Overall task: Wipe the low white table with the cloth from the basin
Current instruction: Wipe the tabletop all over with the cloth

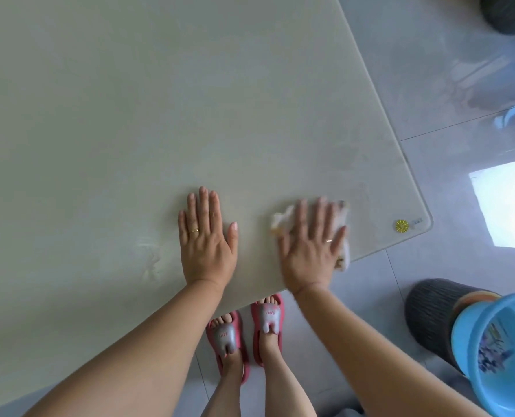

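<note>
I see the right hand (pixel 310 251) pressed flat on the cloth (pixel 283 219) near the tabletop's (pixel 160 100) lower-right corner, its grip spread wide. The left hand (pixel 206 245) lies flat, empty. I judge wiping under way; the large upper-left area looks untouched. The basin (pixel 472 326) sits lower right.

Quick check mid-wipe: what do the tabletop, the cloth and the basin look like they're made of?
Tabletop: pale, smooth, faintly veined, likely stone or glass-topped; soft sheen and a clear-looking rounded edge. Cloth under the right hand: soft whitish fabric, fuzzy edges, though blurred. Basin: glossy blue plastic with a printed pattern inside.
</note>
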`<state>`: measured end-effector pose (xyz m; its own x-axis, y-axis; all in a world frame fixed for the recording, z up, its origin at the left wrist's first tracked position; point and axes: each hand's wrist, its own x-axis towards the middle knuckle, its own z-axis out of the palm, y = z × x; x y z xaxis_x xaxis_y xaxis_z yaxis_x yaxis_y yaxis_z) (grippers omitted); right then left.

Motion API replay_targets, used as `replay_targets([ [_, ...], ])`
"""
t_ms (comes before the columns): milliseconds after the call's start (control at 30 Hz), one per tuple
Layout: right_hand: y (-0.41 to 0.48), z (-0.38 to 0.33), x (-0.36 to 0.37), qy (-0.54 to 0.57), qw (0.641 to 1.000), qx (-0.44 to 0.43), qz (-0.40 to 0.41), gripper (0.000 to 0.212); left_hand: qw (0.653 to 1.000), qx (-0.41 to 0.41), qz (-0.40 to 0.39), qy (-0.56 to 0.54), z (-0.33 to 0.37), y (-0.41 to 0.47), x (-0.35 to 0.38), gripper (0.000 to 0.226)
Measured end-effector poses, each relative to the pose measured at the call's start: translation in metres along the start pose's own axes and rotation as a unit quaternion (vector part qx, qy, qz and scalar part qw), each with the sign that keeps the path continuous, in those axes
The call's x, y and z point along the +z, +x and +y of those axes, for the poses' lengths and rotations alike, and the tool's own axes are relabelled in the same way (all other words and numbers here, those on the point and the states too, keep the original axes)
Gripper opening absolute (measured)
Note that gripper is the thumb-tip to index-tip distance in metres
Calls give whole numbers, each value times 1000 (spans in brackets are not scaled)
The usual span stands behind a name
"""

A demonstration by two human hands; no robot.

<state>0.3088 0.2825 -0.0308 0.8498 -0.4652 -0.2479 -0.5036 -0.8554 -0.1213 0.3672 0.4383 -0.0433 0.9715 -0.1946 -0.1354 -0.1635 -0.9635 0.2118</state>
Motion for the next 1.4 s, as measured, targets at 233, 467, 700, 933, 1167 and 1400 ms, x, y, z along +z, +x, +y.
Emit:
replay_targets([
  [233,41,51,-17,-68,971,-227,17,64,1000,7,13,-2,-1,0,-1,63],
  [467,27,-39,0,14,999,-26,13,64,1000,0,13,-6,0,-1,-1,61],
  [700,96,18,-25,-48,977,-209,15,61,999,5,21,-23,-2,0,-3,56],
  [933,76,-61,-5,-15,988,-155,9,63,991,-73,60,-97,11,50,-28,56],
  [1167,163,6,-41,-35,980,-193,9,62,993,-88,66,-43,-17,148,-41,54],
  [1400,121,-74,-15,13,990,-134,28,59,996,-72,56,-16,-22,178,-23,63],
])
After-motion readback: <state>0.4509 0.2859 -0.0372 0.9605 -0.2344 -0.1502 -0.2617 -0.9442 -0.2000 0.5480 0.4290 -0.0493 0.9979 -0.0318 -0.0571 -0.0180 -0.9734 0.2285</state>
